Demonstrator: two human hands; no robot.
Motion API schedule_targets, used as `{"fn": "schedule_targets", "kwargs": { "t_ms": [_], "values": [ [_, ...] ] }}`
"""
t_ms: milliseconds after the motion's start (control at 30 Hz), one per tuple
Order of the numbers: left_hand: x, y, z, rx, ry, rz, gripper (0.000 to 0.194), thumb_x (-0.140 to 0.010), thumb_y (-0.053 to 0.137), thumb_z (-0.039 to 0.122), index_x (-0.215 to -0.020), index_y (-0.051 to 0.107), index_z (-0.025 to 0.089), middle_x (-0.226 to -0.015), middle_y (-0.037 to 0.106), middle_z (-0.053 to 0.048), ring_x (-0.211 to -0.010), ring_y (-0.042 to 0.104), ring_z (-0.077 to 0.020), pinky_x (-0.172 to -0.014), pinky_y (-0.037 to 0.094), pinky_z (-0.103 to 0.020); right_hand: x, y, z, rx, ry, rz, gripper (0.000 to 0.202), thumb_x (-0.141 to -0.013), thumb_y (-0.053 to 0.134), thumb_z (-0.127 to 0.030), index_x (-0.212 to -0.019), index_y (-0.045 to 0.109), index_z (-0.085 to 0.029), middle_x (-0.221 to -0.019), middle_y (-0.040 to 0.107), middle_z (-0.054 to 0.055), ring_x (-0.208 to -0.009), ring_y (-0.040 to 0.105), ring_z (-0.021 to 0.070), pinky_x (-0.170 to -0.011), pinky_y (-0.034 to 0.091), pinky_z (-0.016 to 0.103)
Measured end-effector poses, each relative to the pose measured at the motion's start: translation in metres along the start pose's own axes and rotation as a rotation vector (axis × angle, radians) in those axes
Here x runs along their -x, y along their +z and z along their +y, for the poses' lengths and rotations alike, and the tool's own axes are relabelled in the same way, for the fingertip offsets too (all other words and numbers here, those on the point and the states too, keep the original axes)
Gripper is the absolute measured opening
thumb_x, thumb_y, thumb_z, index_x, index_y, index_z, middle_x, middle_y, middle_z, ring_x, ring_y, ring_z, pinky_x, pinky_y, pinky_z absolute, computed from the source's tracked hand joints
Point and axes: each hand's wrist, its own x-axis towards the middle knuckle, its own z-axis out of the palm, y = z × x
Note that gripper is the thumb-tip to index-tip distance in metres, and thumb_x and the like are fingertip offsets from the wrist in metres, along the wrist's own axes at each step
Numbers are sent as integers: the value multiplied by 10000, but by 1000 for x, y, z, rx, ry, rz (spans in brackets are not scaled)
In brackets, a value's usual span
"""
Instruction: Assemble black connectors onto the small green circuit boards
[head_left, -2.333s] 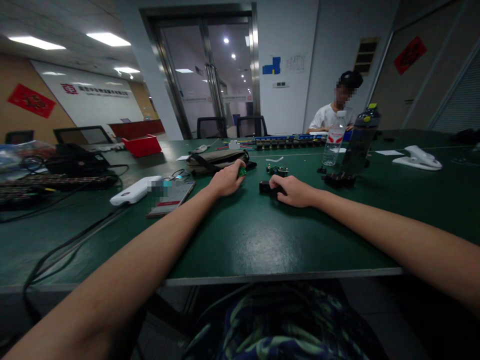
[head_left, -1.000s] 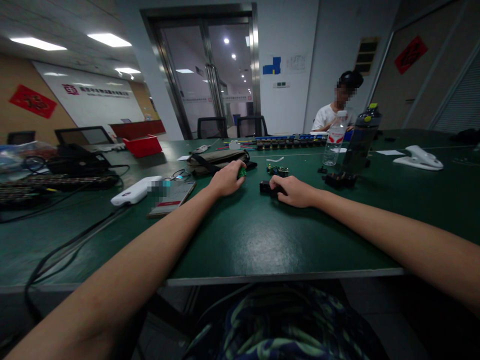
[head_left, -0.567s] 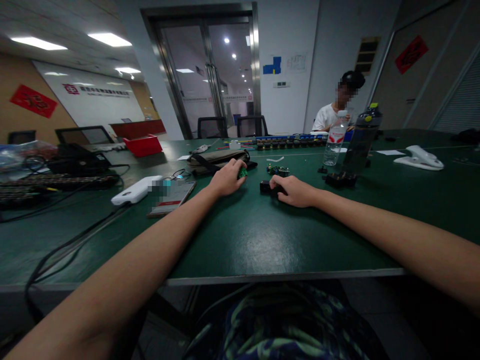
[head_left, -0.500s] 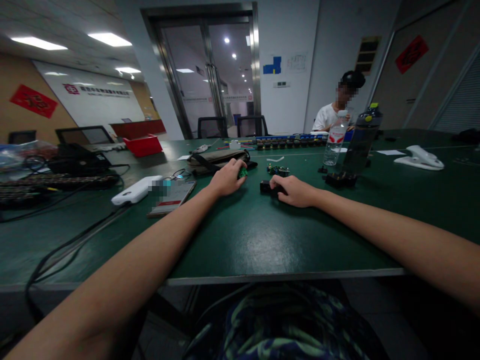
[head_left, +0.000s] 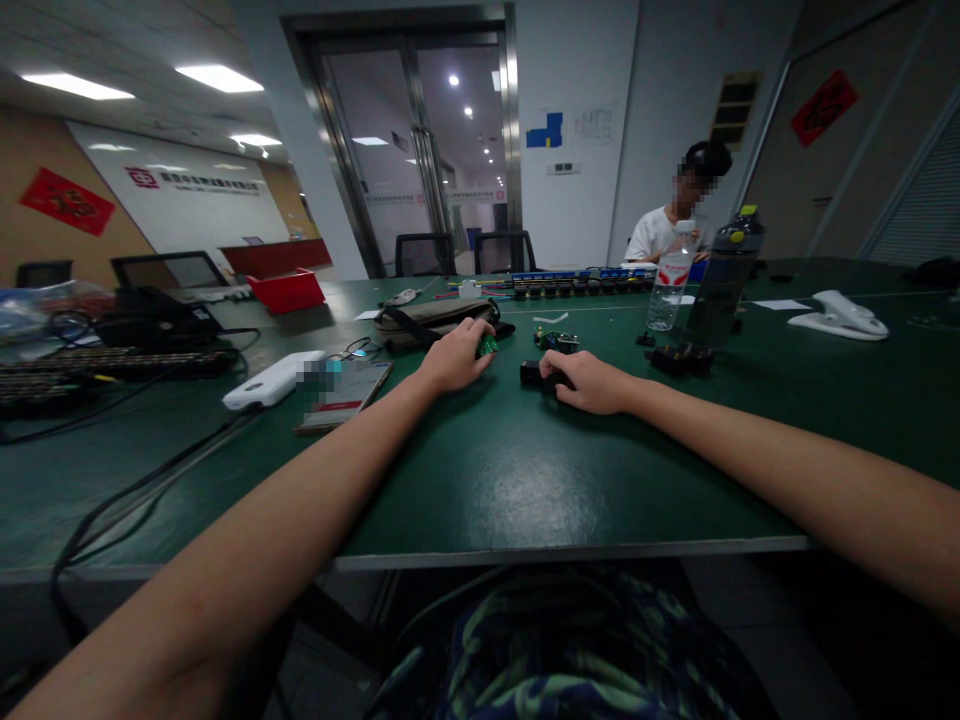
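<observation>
My left hand (head_left: 456, 354) is closed around a small green circuit board (head_left: 487, 346), whose edge shows past the fingers. It is just in front of a grey-brown pouch (head_left: 401, 326). To the right, my right hand (head_left: 589, 382) curls over a small black block-shaped part (head_left: 531, 374) on the green table (head_left: 517, 480); the palm hides much of that part. Right behind it lies a little heap of green circuit boards (head_left: 556, 341).
A phone (head_left: 349, 395) and a white power bank (head_left: 271, 380) with a cable lie at left. Black parts (head_left: 681, 360), a water bottle (head_left: 670, 290) and a dark bottle (head_left: 724, 285) stand at right. Across the table sits a person (head_left: 667, 232).
The green board in my left hand has tilted slightly, and a bit more of it shows. My right hand stays where it was on the black part.
</observation>
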Motion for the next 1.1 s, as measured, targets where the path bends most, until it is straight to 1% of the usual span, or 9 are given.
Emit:
{"fn": "schedule_targets", "kwargs": {
  "t_ms": [167, 300, 533, 700, 867, 1100],
  "values": [
    [0, 1, -1, 4, 20, 14, 359, -894, 557, 321, -1242, 521, 238, -1248, 567, -94, -1131, 609, -282, -959, 519, -416, 0, 0, 0, 11, -13, -9, 254, -806, 527, -141, -1056, 527, -186, -845, 601, 31, -740, 540, 173, -715, 368, 275],
    [0, 1, 0, 4, 28, 3, 357, -896, 555, 325, -1235, 530, 217, -1264, 572, -102, -1144, 606, -284, -962, 517, -415, 0, -1, -1, 10, -6, -20, 256, -807, 527, -140, -1059, 529, -183, -864, 609, 39, -742, 543, 173, -718, 371, 276],
    [0, 1, 0, 4, 27, 0, 360, -894, 553, 329, -1230, 548, 199, -1263, 585, -112, -1141, 609, -285, -961, 514, -415, 0, 0, -1, 1, -5, 2, 253, -801, 534, -134, -1048, 545, -185, -857, 622, 39, -742, 546, 177, -720, 373, 276],
    [0, 1, 0, 8, 35, 5, 358, -885, 560, 330, -1222, 551, 207, -1247, 597, -102, -1135, 612, -271, -957, 516, -398, 0, 0, -1, 1, -20, -1, 256, -801, 532, -125, -1051, 546, -182, -879, 630, 42, -750, 550, 172, -726, 375, 273],
    [0, 1, 1, 5, 37, 0, 365, -871, 557, 314, -1215, 552, 192, -1249, 598, -116, -1124, 613, -287, -938, 519, -421, 0, -2, -2, 12, -12, -15, 258, -804, 533, -123, -1055, 547, -180, -901, 633, 51, -773, 564, 177, -740, 384, 275],
    [0, 0, 0, 3, 50, 8, 355, -867, 554, 311, -1201, 556, 193, -1219, 601, -112, -1093, 617, -284, -920, 522, -423, 0, -1, -1, 13, -19, -13, 259, -807, 533, -121, -1058, 550, -179, -898, 635, 49, -771, 562, 174, -740, 384, 273]
  ]
}}
